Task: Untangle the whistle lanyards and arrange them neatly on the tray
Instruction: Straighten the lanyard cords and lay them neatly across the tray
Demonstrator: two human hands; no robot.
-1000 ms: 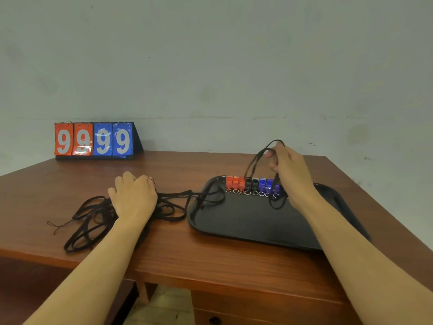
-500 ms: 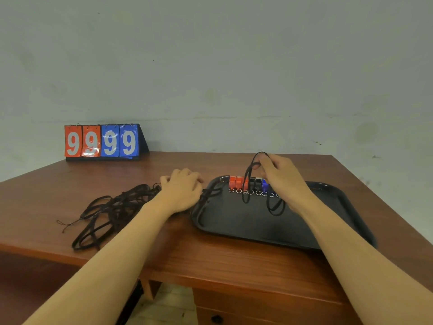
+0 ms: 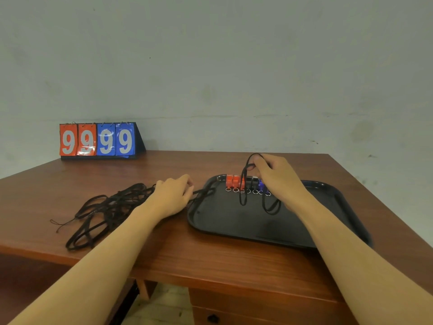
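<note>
Lanyards make up most of what is left: a dark knotted heap of lanyards [image 3: 103, 209] lies on the wooden counter [image 3: 210, 259] at the left, well clear of the tray, with loops spilling toward the near edge and one thin end trailing out to the left. Behind it, at the back of the counter, stands a flip scoreboard [image 3: 98, 140] reading four nines. To the right of the heap, the left hand [image 3: 172, 198] rests on the counter beside the tray's left rim; its fingers [image 3: 187, 184] are curled down onto a strand that runs from the heap over the rim, and it seems to pinch that strand, though the contact itself is hidden by the hand. The black tray [image 3: 234, 227] comes next. Along its far edge a row of whistles [image 3: 246, 182], orange, then black, then blue, is lined up with the split rings toward the viewer, so that part looks sorted. Over the row the right hand [image 3: 278, 181] holds one black cord [image 3: 244, 184] raised, its fingers [image 3: 254, 165] pinching the top of the loop, with the ends hanging down onto the tray floor. I judge the work early: no lanyard yet lies straight on the tray, one is being drawn free, and the bulk of the tangle is untouched.
</note>
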